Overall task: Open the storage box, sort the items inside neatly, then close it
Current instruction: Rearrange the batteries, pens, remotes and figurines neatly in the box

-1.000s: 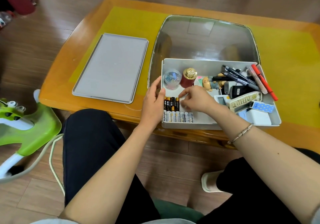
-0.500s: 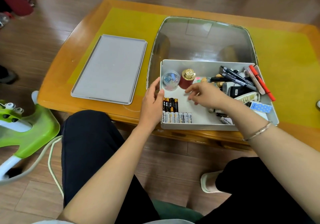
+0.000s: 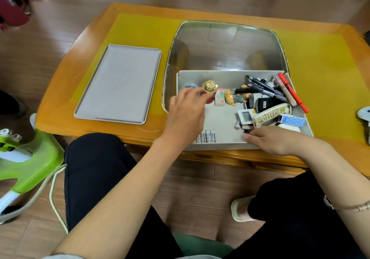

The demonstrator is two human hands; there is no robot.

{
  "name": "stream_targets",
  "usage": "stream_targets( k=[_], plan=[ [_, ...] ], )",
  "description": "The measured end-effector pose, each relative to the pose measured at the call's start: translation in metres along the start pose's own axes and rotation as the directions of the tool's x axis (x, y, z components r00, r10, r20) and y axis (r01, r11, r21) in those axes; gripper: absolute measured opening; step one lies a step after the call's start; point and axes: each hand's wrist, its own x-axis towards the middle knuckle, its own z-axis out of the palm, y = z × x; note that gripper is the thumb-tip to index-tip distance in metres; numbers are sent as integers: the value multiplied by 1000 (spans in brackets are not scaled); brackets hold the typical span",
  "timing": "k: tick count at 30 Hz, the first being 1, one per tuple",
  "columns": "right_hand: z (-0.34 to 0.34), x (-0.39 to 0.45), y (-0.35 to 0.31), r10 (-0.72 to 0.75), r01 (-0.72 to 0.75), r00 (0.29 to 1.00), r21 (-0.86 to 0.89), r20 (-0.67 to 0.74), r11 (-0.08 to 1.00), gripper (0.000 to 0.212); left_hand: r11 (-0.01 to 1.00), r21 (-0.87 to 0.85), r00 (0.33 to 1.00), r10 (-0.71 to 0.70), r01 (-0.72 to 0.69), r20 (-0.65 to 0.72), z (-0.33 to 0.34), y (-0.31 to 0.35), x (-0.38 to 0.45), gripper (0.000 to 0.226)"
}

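From my feed, the open grey storage box (image 3: 230,78) sits at the near edge of the wooden table (image 3: 60,102), and its flat lid (image 3: 120,82) lies apart to the left. My left hand (image 3: 186,114) reaches over the box's left end with fingers loosely spread toward the red jar with a gold cap (image 3: 209,87); motion blur keeps me from telling whether it touches or grips the jar. The hand covers most of the row of batteries (image 3: 209,136), so only their white ends show, and a clear round container behind it is barely visible. My right hand (image 3: 274,140) lies low at the near wall, fingers extended flat, holding nothing I can see. Markers (image 3: 266,88), a figurine (image 3: 232,96) and remotes (image 3: 270,113) crowd the right half.
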Motion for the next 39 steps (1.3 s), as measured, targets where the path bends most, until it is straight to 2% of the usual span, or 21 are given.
stream_targets(
  k=[1,2,5,8,11,14,24,29,33,36,39],
  plan=[
    [2,0,1,19,-19,1000,-9,6,1000,50,996,-48,989,82,-76,121,4,7,7,42],
    [2,0,1,35,-35,999,-21,20,999,53,988,-89,951,143,-124,272,9,14,14,43],
    [3,4,1,64,-61,995,-36,77,997,62,982,-21,721,151,-186,677,34,26,31,51],
    [2,7,2,62,-60,992,-28,113,998,67,960,24,540,136,-279,831,57,31,40,62],
    [2,10,5,34,-35,993,12,110,999,65,948,25,449,126,-317,885,68,31,48,69],
    [3,11,9,11,-15,996,46,88,999,65,935,44,436,122,-352,892,76,32,48,70],
    [2,11,14,13,-17,998,55,58,998,67,888,58,481,192,-457,855,92,41,51,65],
    [2,11,12,7,-11,997,53,76,999,68,860,70,448,191,-505,874,83,35,53,71],
    [1,11,5,25,-28,993,25,116,999,75,881,56,427,171,-470,888,66,21,47,76],
    [1,14,-2,91,-85,983,-45,158,995,89,885,110,450,120,-452,885,55,15,47,74],
    [-1,15,-10,110,-93,980,-103,166,990,94,881,166,493,84,-442,866,50,12,49,65]
  ],
)
